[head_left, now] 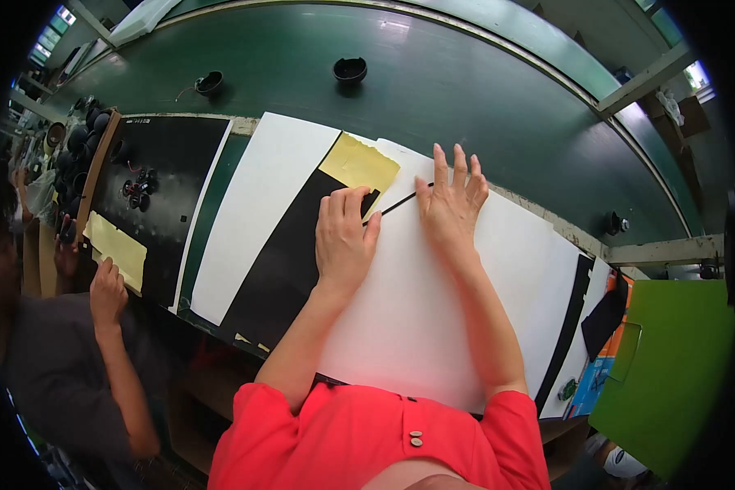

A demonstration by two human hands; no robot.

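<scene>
A thin black strip runs slantwise between my two hands, over white sheets. My left hand has its fingers bent and pressed together, with the thumb against the strip's near end. Just past its fingertips lie a narrow black edge piece and a torn-edged yellow paper. My right hand rests with its fingers stretched out and spread. Its thumb touches the far end of the strip. Beneath the hands is a large white sheet, and left of it a black sheet.
A co-worker's hand touches another yellow paper at left. Small black parts lie on a black board there. Black cup-shaped parts stand on the green surface beyond. A green panel and black cloth are at right.
</scene>
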